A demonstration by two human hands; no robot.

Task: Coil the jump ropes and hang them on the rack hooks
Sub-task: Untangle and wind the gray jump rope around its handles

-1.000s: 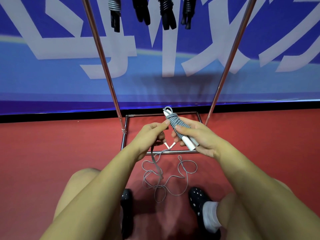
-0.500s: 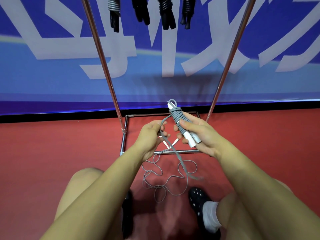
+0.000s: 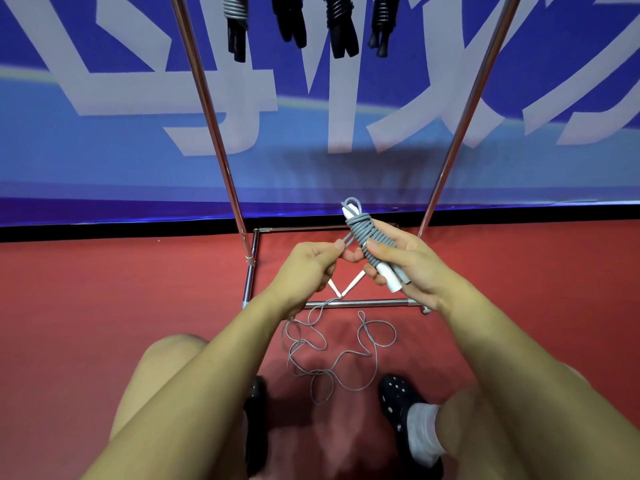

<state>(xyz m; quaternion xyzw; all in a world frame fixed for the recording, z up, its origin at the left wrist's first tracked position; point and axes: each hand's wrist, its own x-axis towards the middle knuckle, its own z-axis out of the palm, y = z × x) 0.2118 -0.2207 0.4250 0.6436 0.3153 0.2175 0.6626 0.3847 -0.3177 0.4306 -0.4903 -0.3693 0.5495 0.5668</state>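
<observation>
While the grey jump rope [image 3: 363,237] is wound in tight turns around its white handles [image 3: 389,277], I grip that bundle in my right hand [image 3: 412,268], fingers curled round it, and pinch the free strand between thumb and forefinger of my left hand [image 3: 308,268]. By my reckoning the coiling is well along but unfinished: a loose tangle of rope [image 3: 332,355] lies on the red floor [image 3: 104,306] between my shoes, in front of the rack base [image 3: 356,302]. Four coiled ropes [image 3: 311,19] already hang above. Compared with a second ago, the bundle sits higher, and my left hand has drawn the strand taut beside it.
</observation>
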